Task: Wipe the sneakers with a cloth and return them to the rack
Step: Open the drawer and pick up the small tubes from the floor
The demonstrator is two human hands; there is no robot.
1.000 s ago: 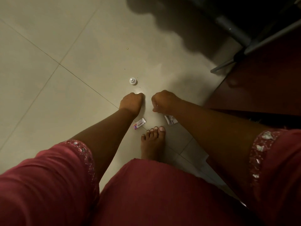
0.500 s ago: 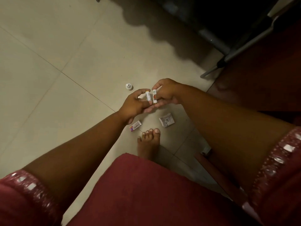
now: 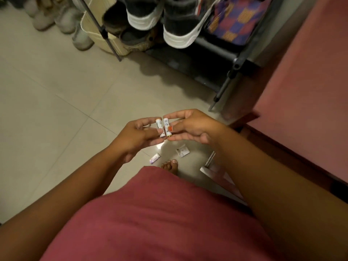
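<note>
Sneakers [image 3: 165,19] now show on the rack [image 3: 235,63] ahead as I lift my view, left hand [image 3: 137,138] and right hand [image 3: 192,127] each pinching a battery (no cloth visible), so wiping hasn't begun.

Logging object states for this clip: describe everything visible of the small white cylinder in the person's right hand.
The small white cylinder looks like a battery: a smooth white wrap with faint dark print, an orange patch near its lower end and a yellowish metal tip. It is held roughly upright above the floor, pinched by the right hand between thumb and fingers. It sits side by side with a similar white cylinder held by the left hand; whether the two touch is unclear.
</note>
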